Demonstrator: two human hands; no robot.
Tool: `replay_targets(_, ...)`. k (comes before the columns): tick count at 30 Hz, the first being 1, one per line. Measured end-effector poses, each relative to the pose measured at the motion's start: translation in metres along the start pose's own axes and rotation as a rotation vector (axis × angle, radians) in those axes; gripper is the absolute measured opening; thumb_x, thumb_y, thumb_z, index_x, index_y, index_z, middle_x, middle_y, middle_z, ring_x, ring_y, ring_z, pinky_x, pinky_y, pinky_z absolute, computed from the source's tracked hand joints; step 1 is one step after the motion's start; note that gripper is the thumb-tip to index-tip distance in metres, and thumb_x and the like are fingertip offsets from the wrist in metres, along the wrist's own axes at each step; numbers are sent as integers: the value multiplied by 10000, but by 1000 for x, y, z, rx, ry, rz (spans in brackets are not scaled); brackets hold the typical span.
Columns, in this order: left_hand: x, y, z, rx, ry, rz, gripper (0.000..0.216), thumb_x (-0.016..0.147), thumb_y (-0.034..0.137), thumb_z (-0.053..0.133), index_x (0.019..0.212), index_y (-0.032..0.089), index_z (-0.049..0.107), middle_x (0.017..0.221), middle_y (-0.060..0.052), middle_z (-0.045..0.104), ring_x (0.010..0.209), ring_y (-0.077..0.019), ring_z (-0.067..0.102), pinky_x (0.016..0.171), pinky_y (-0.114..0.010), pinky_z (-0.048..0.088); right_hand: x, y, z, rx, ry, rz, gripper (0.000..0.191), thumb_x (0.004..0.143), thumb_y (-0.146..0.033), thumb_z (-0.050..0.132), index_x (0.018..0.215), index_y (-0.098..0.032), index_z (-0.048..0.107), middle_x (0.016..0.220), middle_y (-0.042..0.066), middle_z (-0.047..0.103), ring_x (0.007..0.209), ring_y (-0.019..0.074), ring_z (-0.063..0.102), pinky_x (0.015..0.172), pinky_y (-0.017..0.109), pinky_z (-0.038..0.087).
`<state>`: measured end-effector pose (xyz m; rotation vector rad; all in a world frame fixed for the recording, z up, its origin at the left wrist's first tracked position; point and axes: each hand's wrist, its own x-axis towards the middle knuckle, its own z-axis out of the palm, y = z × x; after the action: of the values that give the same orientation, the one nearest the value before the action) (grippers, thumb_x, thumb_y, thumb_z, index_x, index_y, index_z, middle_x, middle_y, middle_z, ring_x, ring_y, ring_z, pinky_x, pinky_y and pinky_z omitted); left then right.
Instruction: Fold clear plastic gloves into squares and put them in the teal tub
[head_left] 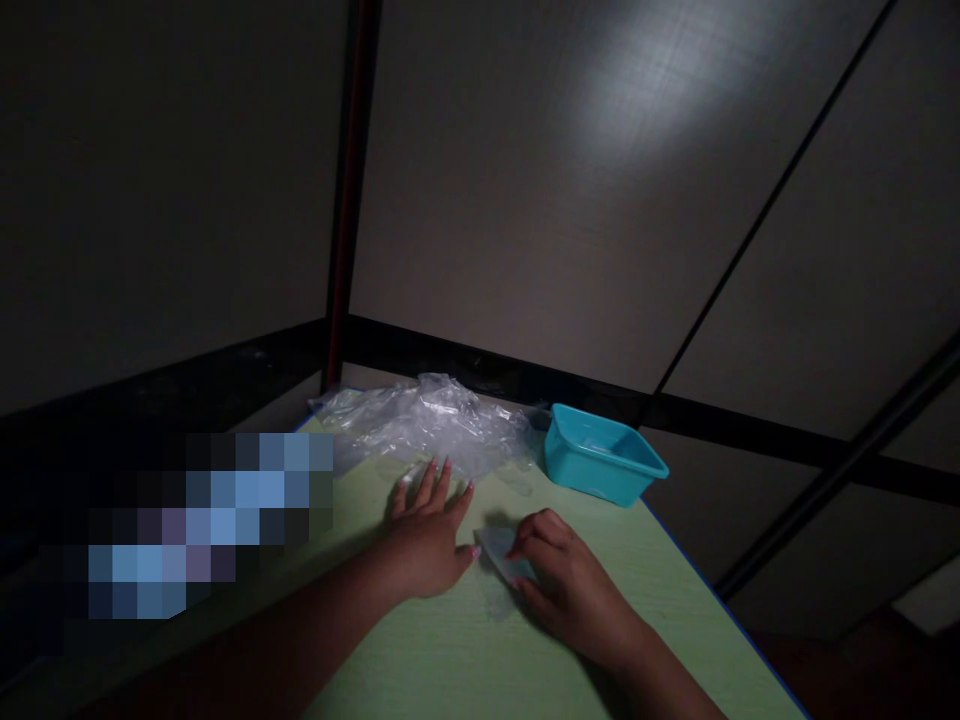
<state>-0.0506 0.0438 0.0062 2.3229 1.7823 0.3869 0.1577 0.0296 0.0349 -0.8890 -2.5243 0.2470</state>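
My left hand (431,535) is over the green tabletop with its fingers spread, close to the near edge of a heap of clear plastic bags (442,415). Between thumb and fingers, my right hand (566,575) pinches a small clear plastic bag (504,548). That bag lies at a slant above the table, its right part hidden by the fingers. The thumb of my left hand points toward the bag's left edge, and I cannot tell whether it touches.
A turquoise plastic basket (600,490) stands at the table's far right corner, with something pale inside. The green table (405,660) has a blue edge. Dark panels (525,200) rise behind it. A blurred-out patch (255,500) covers the left side.
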Motion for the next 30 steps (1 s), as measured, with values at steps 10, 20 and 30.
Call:
replay_targets(10,1,-3,1,-53,-34,15,676,758,527,457,1371,326,255,1475,-66,-19,1313,-312,-133,988,-612,-2,-2,2,2,173,-85,-7,144,756,-101,532,818,-196,621,827,30,510,793,147,512,675,242,385)
replay_targets(20,1,-4,2,-66,-59,13,674,762,544,450,1370,333,250,1471,-68,-22,1312,-311,-130,987,-616,3,-1,1,-3,261,-178,9,111,795,-208,549,824,-200,655,830,35,556,821,155,523,733,273,389)
replay_targets(30,1,-4,3,-33,-79,18,664,787,506,428,1385,325,200,1462,-104,-42,1311,-307,-124,991,-607,42,-1,5,-3,293,-197,4,144,792,-300,591,819,-178,664,829,41,588,851,168,521,777,301,356)
